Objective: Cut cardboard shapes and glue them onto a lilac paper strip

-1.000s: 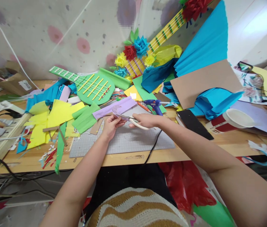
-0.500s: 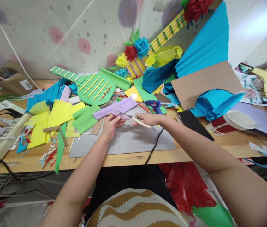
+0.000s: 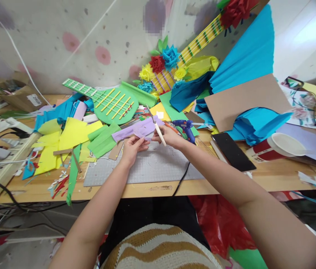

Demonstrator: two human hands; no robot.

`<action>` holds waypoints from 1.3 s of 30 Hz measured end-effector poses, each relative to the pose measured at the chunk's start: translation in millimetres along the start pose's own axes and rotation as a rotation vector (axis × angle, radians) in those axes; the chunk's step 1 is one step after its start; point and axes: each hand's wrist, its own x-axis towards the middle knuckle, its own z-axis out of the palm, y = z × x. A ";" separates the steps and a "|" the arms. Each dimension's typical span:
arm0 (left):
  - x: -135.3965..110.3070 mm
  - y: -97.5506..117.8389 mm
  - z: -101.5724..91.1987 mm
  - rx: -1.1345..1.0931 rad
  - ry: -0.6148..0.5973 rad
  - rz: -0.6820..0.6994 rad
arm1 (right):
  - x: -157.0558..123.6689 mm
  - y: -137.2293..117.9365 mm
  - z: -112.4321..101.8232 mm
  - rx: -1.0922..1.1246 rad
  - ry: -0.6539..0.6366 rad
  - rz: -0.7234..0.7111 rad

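My left hand (image 3: 133,148) is closed, pinching a small piece of purple crepe paper (image 3: 146,138) between thumb and fingers. Held in my right hand (image 3: 167,136) is a pair of scissors (image 3: 159,133) with white handles, its blades pointing up and away from me. The fingertips of that hand come close to the purple piece; whether they touch it I cannot tell. Just beyond both hands lies a wider purple crepe paper strip (image 3: 120,135). Both hands are above a grey cutting mat (image 3: 143,170).
A blue glue gun (image 3: 185,128) lies right of my hands, with a black phone (image 3: 232,151) and a paper cup (image 3: 275,146) farther right. Behind are a green paper lute (image 3: 115,106) and a yellow flowered instrument (image 3: 200,39). Yellow crepe paper (image 3: 72,134) and a power strip (image 3: 20,151) are left.
The scissors have swung from pointing left across the purple paper to pointing up and away. My right hand has moved slightly closer to my left, which keeps its pinch.
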 end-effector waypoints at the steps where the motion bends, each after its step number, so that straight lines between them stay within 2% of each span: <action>1: 0.3 0.5 -0.4 -0.002 0.003 0.006 | 0.8 0.2 -1.3 -0.015 -0.008 -0.008; 8: 3.7 5.5 -4.1 0.020 0.089 0.011 | -5.8 -5.6 -19.0 -0.283 -0.113 -0.082; 12: 6.2 7.1 -8.8 0.011 0.107 -0.004 | -15.9 -7.4 -33.8 -0.631 -0.158 -0.106; 14: 8.2 7.8 -11.7 -0.011 0.084 0.013 | -22.7 -9.0 -41.1 -0.734 -0.217 -0.086; 18: 11.4 8.2 -14.5 -0.037 0.029 0.053 | -34.2 -14.8 -48.4 -0.794 -0.292 -0.056; 26: 6.3 6.9 -10.3 -0.011 0.031 0.055 | -34.5 -27.7 -48.0 -0.977 -0.299 -0.059; 33: 6.4 6.6 -9.3 0.000 0.022 0.063 | -32.3 -21.4 -59.6 -1.071 -0.262 -0.102; 39: 5.4 6.7 -9.4 -0.011 0.025 0.059 | -33.4 -21.7 -59.8 -1.086 -0.252 -0.101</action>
